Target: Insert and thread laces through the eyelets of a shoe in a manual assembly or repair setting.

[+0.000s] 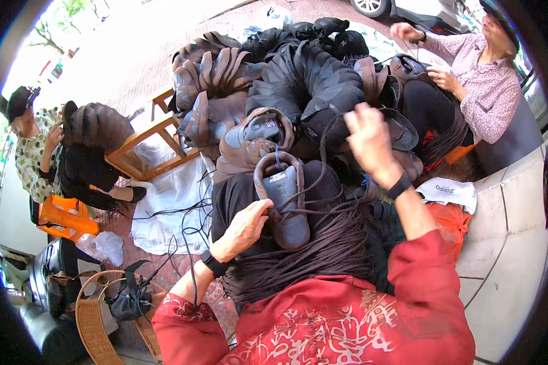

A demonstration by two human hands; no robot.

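Observation:
My left hand (248, 226) grips the side of a brown shoe upper with a grey-blue insole (284, 201) resting on my lap. A thick bundle of dark brown laces (313, 255) lies across my lap under the shoe. My right hand (368, 141) is raised above it, fingers pinched on a thin dark lace (323, 182) that runs down toward the shoe. Both my wrists carry black bands and my sleeves are red with a white pattern.
A big heap of brown and black shoe uppers (274, 79) is piled in front of me. One seated person at the left (39, 146) and another at the upper right (478, 79) handle shoe uppers. A wooden stool (146, 149), white sheet (170, 207), wicker basket (94, 322), orange stool (67, 216).

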